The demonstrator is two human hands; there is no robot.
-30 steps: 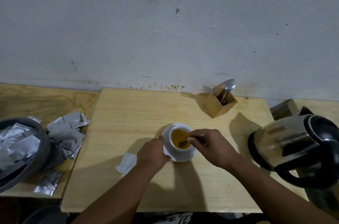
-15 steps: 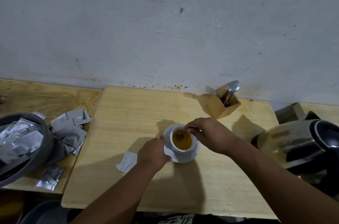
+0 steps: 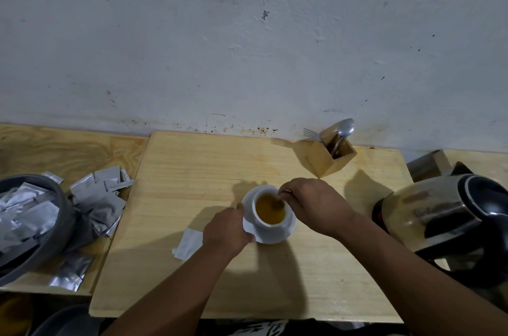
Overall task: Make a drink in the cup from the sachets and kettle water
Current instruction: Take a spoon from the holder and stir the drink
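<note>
A white cup [image 3: 272, 228] full of amber liquid stands on a white saucer [image 3: 277, 238] in the middle of the light wooden board [image 3: 192, 170]. My right hand [image 3: 316, 205] hovers over the cup's right rim, fingers pinched on a spoon [image 3: 277, 202] whose bowl is dipped in the liquid. My left hand [image 3: 226, 229] grips the saucer's left edge. An opened white sachet [image 3: 188, 243] lies flat just left of my left hand. A steel kettle [image 3: 439, 214] with a black lid and handle sits at the right.
A wooden cutlery holder [image 3: 328, 157] with a spoon and fork stands at the board's back right. A grey bowl [image 3: 59, 214] of silver sachets sits at far left, with loose silver sachets [image 3: 96, 195] spilled beside it. The wall runs directly behind.
My right hand has swung the spoon around inside the cup, from the near right side to the far right rim. My left hand has stayed on the saucer.
</note>
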